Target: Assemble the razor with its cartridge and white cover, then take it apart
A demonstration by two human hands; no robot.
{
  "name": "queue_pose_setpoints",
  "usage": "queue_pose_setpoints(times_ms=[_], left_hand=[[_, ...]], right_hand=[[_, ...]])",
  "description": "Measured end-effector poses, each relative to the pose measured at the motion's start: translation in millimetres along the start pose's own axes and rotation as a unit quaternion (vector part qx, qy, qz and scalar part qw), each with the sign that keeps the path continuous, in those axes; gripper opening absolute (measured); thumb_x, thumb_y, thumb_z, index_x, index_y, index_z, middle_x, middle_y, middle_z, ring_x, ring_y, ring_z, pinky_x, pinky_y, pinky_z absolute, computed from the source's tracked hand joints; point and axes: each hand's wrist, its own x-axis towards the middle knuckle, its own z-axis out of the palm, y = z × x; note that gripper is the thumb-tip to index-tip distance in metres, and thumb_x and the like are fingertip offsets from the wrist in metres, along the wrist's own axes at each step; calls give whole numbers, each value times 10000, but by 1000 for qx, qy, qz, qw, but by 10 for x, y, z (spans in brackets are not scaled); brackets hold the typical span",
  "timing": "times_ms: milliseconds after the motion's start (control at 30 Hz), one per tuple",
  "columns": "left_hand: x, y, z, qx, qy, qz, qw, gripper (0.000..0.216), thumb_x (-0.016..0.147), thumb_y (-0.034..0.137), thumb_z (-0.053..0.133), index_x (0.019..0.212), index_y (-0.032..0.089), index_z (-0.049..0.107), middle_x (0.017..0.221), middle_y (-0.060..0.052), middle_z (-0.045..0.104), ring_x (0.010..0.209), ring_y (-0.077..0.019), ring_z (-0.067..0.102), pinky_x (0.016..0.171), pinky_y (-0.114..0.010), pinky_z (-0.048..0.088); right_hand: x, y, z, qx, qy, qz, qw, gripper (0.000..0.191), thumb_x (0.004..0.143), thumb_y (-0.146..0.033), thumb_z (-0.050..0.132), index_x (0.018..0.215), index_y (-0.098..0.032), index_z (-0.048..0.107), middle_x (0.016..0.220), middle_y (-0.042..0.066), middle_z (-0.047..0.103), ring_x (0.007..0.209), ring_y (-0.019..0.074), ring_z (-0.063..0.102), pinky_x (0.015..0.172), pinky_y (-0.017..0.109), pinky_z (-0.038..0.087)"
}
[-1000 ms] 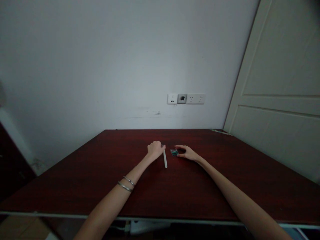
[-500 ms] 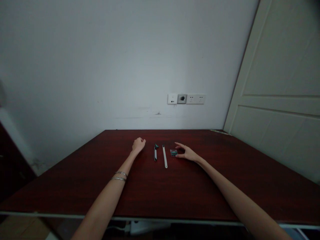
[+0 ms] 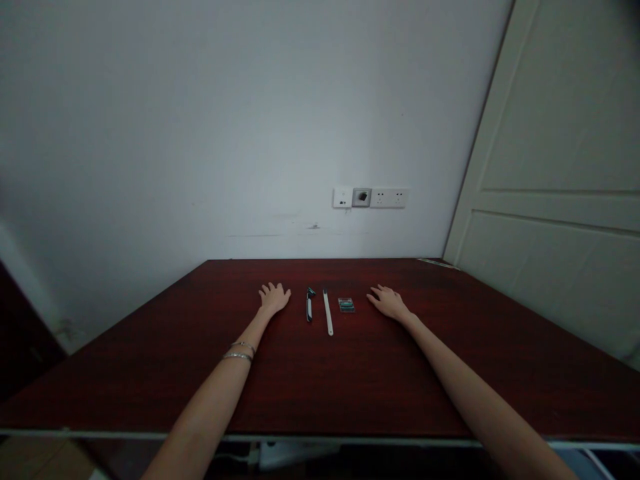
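Three small things lie in a row on the dark red table (image 3: 350, 380): a dark razor handle (image 3: 310, 305), a thin white stick (image 3: 327, 312) and a small clear case with teal blade cartridges (image 3: 346, 305). My left hand (image 3: 274, 297) lies flat on the table to the left of the razor handle, fingers spread, holding nothing. My right hand (image 3: 387, 302) lies flat to the right of the cartridge case, fingers stretched out, also holding nothing. Two thin bracelets (image 3: 240, 351) sit on my left wrist.
A white wall with a strip of sockets (image 3: 370, 197) stands behind the table. A cream door (image 3: 560, 180) is at the right. The table's front edge runs across the bottom of the view, with dark furniture at the far left.
My left hand let go near the razor handle and white stick, moved left and opened flat. My right hand drew away from the cartridge case to the right and flattened.
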Motion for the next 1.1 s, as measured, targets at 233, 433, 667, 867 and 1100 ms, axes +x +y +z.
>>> queue_pose_setpoints(times_ms=[233, 433, 667, 867, 1100], left_hand=[[18, -19, 35, 2, 14, 1, 1000, 612, 849, 496, 271, 1290, 102, 427, 1390, -236, 322, 1282, -417, 259, 988, -544, 229], [-64, 30, -6, 13, 35, 2, 999, 588, 852, 474, 283, 1264, 90, 454, 1365, -239, 358, 1261, -415, 297, 973, -537, 252], [-184, 114, -101, 46, 78, 57, 994, 380, 855, 280, 325, 1037, 63, 580, 1092, -230, 580, 1048, -306, 531, 854, -421, 398], [-202, 116, -166, 43, 73, 52, 995, 351, 844, 285, 366, 1018, 87, 598, 1078, -202, 603, 1035, -285, 541, 850, -394, 410], [-238, 130, -432, -93, 63, -1, 994, 273, 775, 343, 474, 908, 205, 668, 1004, -100, 671, 966, -241, 598, 806, -313, 440]], right_hand=[[-25, -16, -30, -2, 0, -3, 1000, 565, 873, -488, 302, 1324, -172, 433, 1409, 130, 355, 1291, 276, 301, 1015, 437, 242], [-25, -15, -9, -4, 6, -1, 1000, 564, 873, -487, 298, 1319, -171, 439, 1408, 128, 357, 1287, 277, 308, 1016, 427, 240], [-29, -34, 0, -12, 16, 3, 1000, 558, 875, -475, 302, 1320, -167, 438, 1408, 129, 357, 1284, 283, 308, 1013, 427, 236], [-64, -61, -44, -18, 18, -1, 1000, 555, 876, -468, 301, 1314, -157, 446, 1394, 133, 379, 1278, 275, 319, 1004, 421, 252], [-59, -53, -56, -16, 8, 0, 1000, 558, 877, -475, 294, 1320, -167, 437, 1403, 130, 365, 1288, 268, 303, 1013, 422, 234]])
